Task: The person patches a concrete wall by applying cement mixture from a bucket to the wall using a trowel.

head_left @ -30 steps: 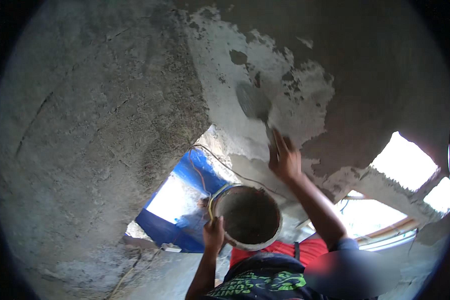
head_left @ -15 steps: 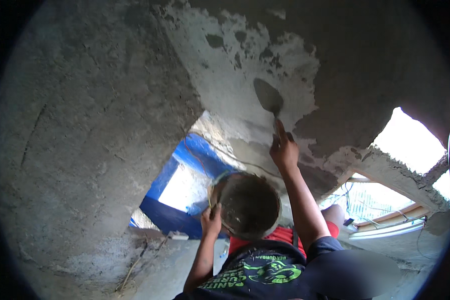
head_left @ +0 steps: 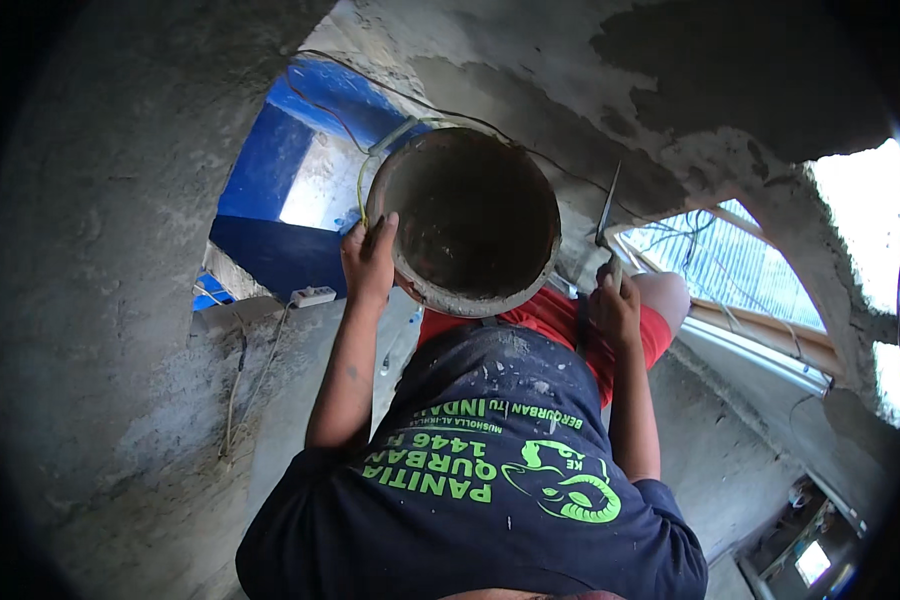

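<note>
My left hand [head_left: 368, 258] grips the rim of a round, mortar-coated bucket [head_left: 480, 300] in front of my red shorts [head_left: 645, 340]. The bucket's dark inside is visible, with grey residue on its wall; how much it holds I cannot tell. My right hand [head_left: 614, 305] is closed round the handle of a trowel [head_left: 607, 205], to the right of the bucket. The trowel blade is seen nearly edge-on, pointing away from me. My dark printed T-shirt [head_left: 460, 520] fills the lower middle.
Rough concrete [head_left: 110, 220] spans the left, patchy grey plaster [head_left: 700, 70] the top right. A blue-painted recess [head_left: 270, 150] lies behind the bucket, with loose cables and a white power strip [head_left: 312, 296]. Bright openings [head_left: 850, 220] and a framed corrugated panel [head_left: 740, 270] are at right.
My right hand has brought the trowel down from the plastered surface to beside the bucket, turning it edge-on. The view has shifted toward my body, so bucket and openings appear higher.
</note>
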A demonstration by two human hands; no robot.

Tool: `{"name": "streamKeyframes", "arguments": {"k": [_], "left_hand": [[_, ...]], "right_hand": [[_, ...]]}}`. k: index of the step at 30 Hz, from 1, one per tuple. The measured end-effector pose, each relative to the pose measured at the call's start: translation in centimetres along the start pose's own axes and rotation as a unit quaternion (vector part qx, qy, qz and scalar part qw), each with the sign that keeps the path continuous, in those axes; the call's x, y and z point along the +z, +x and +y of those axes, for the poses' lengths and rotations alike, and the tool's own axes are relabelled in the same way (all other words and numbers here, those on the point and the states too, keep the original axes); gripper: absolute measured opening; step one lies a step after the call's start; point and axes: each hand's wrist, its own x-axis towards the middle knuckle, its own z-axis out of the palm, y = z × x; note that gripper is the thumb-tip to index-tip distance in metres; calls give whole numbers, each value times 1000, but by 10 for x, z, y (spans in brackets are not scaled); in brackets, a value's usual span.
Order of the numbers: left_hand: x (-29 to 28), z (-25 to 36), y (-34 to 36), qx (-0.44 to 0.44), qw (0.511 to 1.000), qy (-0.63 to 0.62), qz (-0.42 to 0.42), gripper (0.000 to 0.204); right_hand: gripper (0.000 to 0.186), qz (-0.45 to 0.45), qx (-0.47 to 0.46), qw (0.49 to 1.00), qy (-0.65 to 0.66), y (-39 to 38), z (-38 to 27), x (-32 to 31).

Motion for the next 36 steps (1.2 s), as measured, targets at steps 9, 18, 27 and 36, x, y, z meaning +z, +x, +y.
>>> {"name": "streamKeyframes", "arguments": {"k": [9,18,27,36], "left_hand": [[26,28,1,91,994,-6,-67,26],[23,24,7,157,976,15,-153,26],[15,21,4,141,971,5,-195,24],[12,11,3,116,975,-24,-190,39]], "right_hand": [[43,-130,-172,874,-435,-39,-127,31],[12,-222,-135,582,-771,15,-150,111],[27,-458,33,608,-648,76,-143,161],[43,-523,5,726,-447,90,-83,120]]}}
